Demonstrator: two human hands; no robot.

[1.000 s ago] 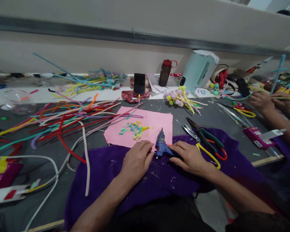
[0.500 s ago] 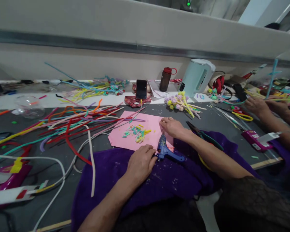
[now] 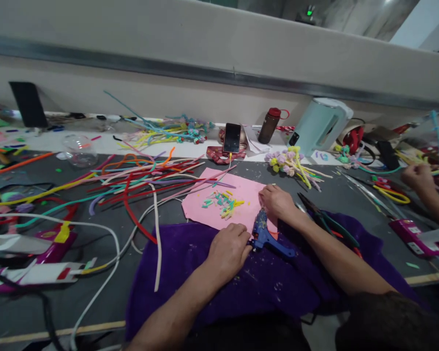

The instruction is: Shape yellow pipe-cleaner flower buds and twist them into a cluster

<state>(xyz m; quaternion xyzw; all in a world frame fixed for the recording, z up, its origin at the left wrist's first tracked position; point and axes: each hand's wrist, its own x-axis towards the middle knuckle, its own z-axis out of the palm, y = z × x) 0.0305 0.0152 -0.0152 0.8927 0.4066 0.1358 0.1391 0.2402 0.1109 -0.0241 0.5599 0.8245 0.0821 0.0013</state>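
Observation:
My left hand (image 3: pixel 229 251) rests curled on the purple cloth (image 3: pixel 270 285), its fingertips touching the left side of the blue glue gun (image 3: pixel 266 236). The glue gun lies on the cloth's far edge, nozzle pointing away onto the pink paper (image 3: pixel 225 197). My right hand (image 3: pixel 278 202) is stretched forward, palm down, on the right edge of the pink paper beside the nozzle; whether it pinches anything is hidden. Small cut bits of coloured pipe cleaner (image 3: pixel 222 201) lie in a heap on the paper, left of my right hand.
Long pipe cleaners (image 3: pixel 131 180) sprawl over the grey table at left. Pliers and scissors (image 3: pixel 327 219) lie right of my right arm. A phone (image 3: pixel 231 138), brown bottle (image 3: pixel 269 126), pale kettle (image 3: pixel 324 126) and pipe-cleaner flowers (image 3: pixel 290 165) stand behind. Another person's hand (image 3: pixel 420 176) works at far right.
My right hand left the glue gun's handle and reached forward onto the pink paper. My left hand stayed beside the gun. The view swung left.

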